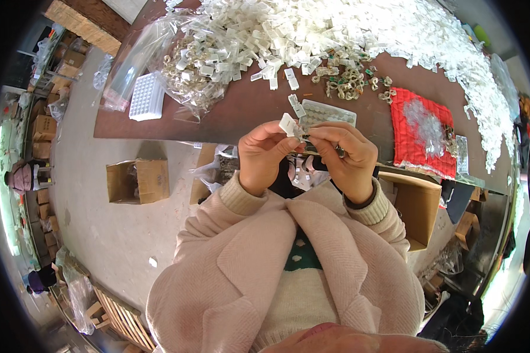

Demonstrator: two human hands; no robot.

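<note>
- The brown worktop (pixel 247 106) is stretching across the upper half of the frame
- A broad pile of white plastic pieces (pixel 335 35) is covering its far side, from the top centre round to the upper right
- A clear plastic bag (pixel 147 53) is lying at the upper left, beside metal parts and white pieces
- An open cardboard box (pixel 423 203) is standing below the worktop, right of centre
- A red quilted pad (pixel 404 129) is lying right of centre, carrying crumpled clear plastic (pixel 425 126)
- The right hand (pixel 351 159) is reaching to the centre, its fingers pinching narrowly on a small part (pixel 303 135) too blurred to identify
- The left hand (pixel 262 156) is facing it, thumb and fingers holding a white plastic piece (pixel 287 125) tilted, near the frame's centre, close to the right fingertips
- A heap of small metal parts (pixel 344 82) is sitting above the hands
- A clear tray (pixel 343 116) is resting just behind the right hand, partly hidden
- A white gridded tray (pixel 146 97) is lying at the upper left
</note>
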